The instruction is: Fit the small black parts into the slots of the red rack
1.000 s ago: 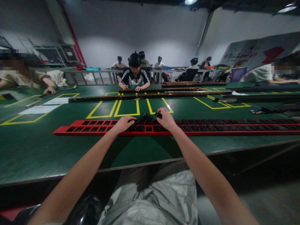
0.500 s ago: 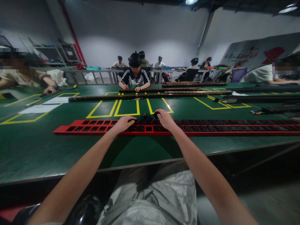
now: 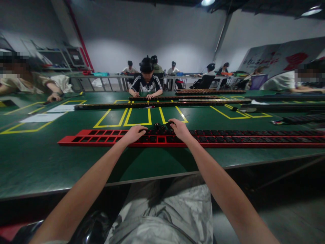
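Note:
Across the table in front of me lie red slotted strips [image 3: 68,140], their right-hand slots filled with black square pieces [image 3: 230,139]. The slots at the left end show no pieces. My left hand [image 3: 135,134] rests over the strips with its fingers curled and thumb bent in; what lies under the fingers is hidden. My right hand [image 3: 179,129] pinches a small black piece [image 3: 168,125], partly covered by the fingers, just above the far strip. Between my hands a small heap of black pieces [image 3: 159,126] sits at the far strip's edge. One slot [image 3: 161,139] there shows bare.
Long dark strips [image 3: 162,104] lie farther across the green table [image 3: 63,166], which has yellow tape outlines. White papers [image 3: 42,118] lie at the left. A person [image 3: 146,83] works opposite, others sit at both sides. The table's near edge [image 3: 152,179] runs before my lap.
Both hands stay in almost the same place over the red strips. The black piece in my right fingers has tilted slightly.

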Available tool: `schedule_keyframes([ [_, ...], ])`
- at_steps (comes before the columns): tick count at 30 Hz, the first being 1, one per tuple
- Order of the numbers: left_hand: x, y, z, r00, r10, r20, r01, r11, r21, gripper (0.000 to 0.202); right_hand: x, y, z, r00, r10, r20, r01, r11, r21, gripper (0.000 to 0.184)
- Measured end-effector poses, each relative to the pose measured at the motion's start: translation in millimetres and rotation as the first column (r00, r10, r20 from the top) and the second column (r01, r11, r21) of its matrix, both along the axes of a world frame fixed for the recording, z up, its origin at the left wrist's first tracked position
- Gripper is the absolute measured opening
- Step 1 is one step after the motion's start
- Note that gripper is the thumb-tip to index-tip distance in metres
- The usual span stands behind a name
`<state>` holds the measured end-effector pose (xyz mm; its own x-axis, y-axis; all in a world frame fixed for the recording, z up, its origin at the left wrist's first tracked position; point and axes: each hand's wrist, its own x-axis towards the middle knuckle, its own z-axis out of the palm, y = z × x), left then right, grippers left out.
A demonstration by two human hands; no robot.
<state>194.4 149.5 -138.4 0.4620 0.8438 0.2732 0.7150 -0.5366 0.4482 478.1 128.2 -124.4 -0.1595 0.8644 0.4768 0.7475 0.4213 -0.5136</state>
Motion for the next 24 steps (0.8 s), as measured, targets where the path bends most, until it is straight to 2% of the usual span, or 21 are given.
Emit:
schedule_keyframes([
  [6,0.3,-0.5,1.7,1.0,-0.003,0.006,0.004,1.0,-0.018,0.037,0.9,-1.6,0.5,0.999,-0.006,-0.052,0.006,1.0,-0.002,0.031],
  [14,0.3,-0.1,1.7,1.0,0.005,-0.007,-0.005,1.0,-0.008,0.036,3.1,2.1,-2.9,0.999,-0.011,-0.043,0.015,0.996,0.087,0.025],
  [24,-1.9,1.1,1.9,1.0,-0.001,-0.003,0.001,1.0,0.004,0.035,5.6,7.4,-4.6,0.989,0.127,-0.072,-0.114,0.98,0.166,0.031],
])
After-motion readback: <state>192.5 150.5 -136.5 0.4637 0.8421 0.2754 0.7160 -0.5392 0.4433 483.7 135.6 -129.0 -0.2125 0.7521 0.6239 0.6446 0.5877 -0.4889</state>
